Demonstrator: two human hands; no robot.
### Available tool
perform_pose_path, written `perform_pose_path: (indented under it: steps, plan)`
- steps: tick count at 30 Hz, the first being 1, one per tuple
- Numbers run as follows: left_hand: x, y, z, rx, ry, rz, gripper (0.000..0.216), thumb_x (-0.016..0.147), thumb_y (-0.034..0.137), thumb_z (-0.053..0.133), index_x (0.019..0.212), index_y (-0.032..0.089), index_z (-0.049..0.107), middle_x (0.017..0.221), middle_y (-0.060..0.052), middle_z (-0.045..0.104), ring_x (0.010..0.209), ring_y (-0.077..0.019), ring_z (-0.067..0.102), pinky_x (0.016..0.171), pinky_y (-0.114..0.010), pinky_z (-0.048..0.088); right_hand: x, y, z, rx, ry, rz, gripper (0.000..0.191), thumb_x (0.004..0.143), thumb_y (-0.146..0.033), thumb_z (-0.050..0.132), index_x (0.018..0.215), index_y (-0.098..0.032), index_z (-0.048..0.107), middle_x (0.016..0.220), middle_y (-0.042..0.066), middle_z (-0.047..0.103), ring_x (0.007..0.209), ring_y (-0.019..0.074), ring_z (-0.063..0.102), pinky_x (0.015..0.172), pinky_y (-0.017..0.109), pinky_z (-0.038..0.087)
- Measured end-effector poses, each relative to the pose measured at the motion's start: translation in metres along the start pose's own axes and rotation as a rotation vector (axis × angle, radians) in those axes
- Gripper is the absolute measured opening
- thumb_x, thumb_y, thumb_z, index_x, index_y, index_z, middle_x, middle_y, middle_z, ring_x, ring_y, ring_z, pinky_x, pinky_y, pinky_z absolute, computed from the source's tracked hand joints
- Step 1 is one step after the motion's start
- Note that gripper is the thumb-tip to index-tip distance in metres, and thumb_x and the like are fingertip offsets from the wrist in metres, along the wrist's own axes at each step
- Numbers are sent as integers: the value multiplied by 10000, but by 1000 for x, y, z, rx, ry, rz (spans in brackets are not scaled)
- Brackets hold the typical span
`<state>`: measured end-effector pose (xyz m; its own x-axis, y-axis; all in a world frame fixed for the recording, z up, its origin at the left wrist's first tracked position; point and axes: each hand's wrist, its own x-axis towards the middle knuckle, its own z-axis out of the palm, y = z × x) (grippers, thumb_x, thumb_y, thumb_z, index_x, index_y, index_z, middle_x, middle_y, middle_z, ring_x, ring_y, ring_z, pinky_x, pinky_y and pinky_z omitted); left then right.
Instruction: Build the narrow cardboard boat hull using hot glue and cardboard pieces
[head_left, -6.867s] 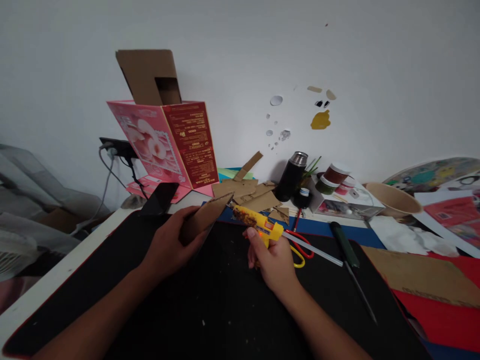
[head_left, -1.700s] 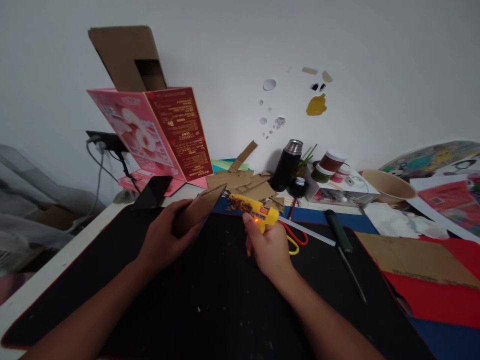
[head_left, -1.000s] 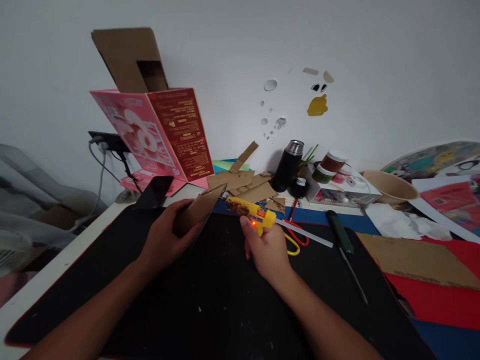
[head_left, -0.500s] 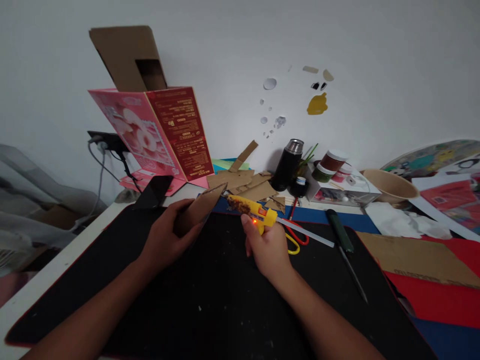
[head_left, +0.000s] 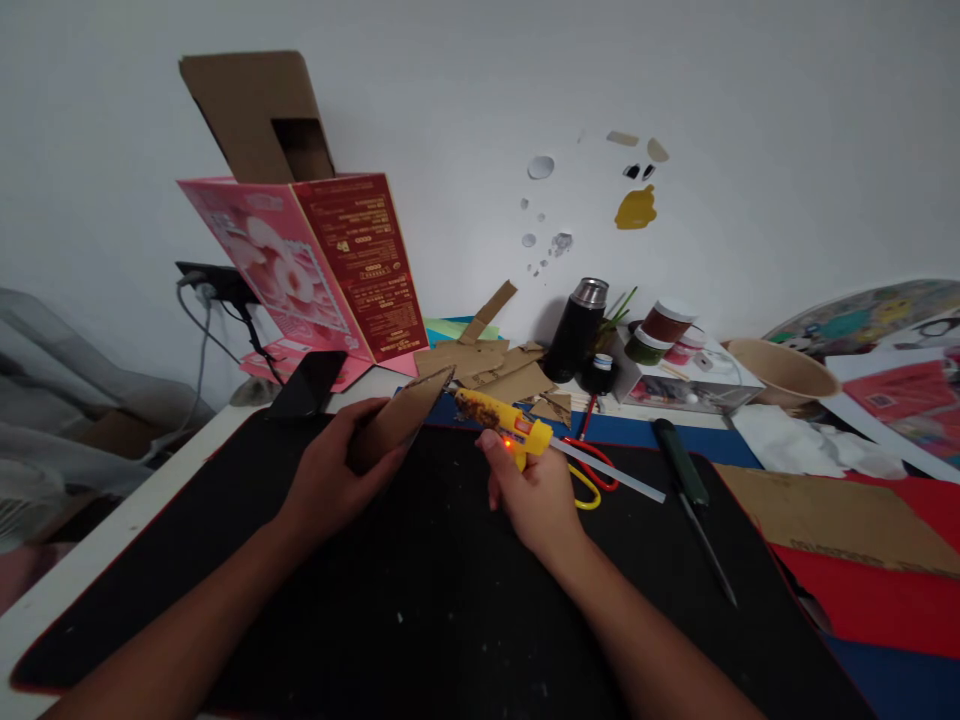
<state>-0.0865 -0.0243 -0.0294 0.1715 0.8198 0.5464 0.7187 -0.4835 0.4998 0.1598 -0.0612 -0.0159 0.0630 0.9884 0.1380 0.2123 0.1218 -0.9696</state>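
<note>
My left hand [head_left: 337, 465] is closed round a folded piece of brown cardboard [head_left: 397, 415], held tilted above the black mat [head_left: 420, 610]. In my right hand [head_left: 536, 495] is a yellow hot glue gun [head_left: 506, 418], its red light lit and its scorched front end pointing left at the cardboard's upper edge. A clear glue stick [head_left: 615, 472] sticks out of the back of the gun. Whether the nozzle touches the cardboard I cannot tell. Scissors with red and yellow handles [head_left: 589, 490] lie just beyond my right hand, partly hidden by it.
Cardboard scraps [head_left: 510, 375] lie at the back beside a black thermos [head_left: 576, 330]. A green-handled, pointed tool [head_left: 694, 500] rests on the mat's right side. A phone [head_left: 307, 385] and a pink box [head_left: 277, 265] stand back left. Paint jars [head_left: 664, 325] and a bowl [head_left: 784, 370] are back right.
The glue gun has tipped very slightly, with the back end of its glue stick a little lower. My left hand and the cardboard look the same.
</note>
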Motion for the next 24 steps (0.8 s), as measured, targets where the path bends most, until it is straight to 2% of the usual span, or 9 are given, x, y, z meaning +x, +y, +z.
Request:
perform_pose_path:
  steps: [10, 24]
  plan:
    - [0, 2, 0, -13, -2, -13, 498, 901, 451, 693, 1336, 243, 568, 1269, -105, 747, 1105, -316, 745, 945, -461, 622, -1, -1, -1, -62, 39, -25, 554, 988, -640, 567, 600, -245, 578, 391, -31, 512, 370, 150, 534, 418, 253, 392]
    - [0, 1, -1, -17, 2, -9, 495, 896, 455, 694, 1325, 243, 564, 1266, -106, 746, 1102, -321, 745, 942, -462, 621, -2, -5, -2, -136, 22, -67, 606, 1004, -596, 545, 497, -269, 485, 370, -18, 491, 381, 163, 534, 437, 273, 401]
